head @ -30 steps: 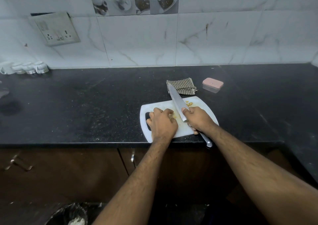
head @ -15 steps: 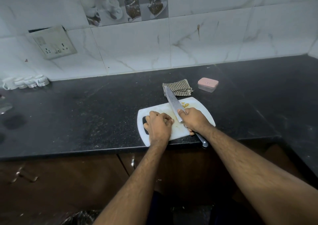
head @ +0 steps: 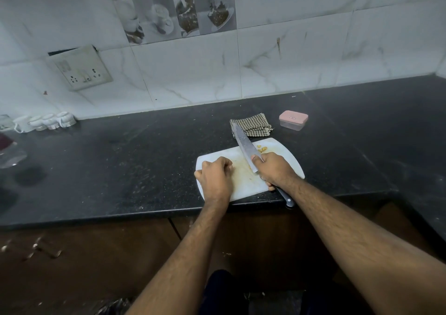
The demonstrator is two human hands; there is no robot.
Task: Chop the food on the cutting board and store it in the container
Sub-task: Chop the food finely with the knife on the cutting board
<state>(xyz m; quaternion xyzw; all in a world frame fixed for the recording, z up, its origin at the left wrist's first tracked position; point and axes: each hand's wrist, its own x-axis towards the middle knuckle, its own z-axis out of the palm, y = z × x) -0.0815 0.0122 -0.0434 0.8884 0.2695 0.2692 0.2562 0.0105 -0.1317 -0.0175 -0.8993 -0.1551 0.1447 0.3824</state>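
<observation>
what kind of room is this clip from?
Most likely a home kitchen: a black stone countertop against a tiled wall, a white cutting board with a knife on it, and small cups lined up.

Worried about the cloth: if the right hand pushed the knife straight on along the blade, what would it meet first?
Likely the checkered cloth: the knife in the right hand points up-left, its tip already overlapping the cloth's near edge. Whether it touches is unclear.

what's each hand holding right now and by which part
Right hand grips the long steel knife by its black handle. Left hand rests curled on the white plastic cutting board; what it holds is hidden.
</observation>
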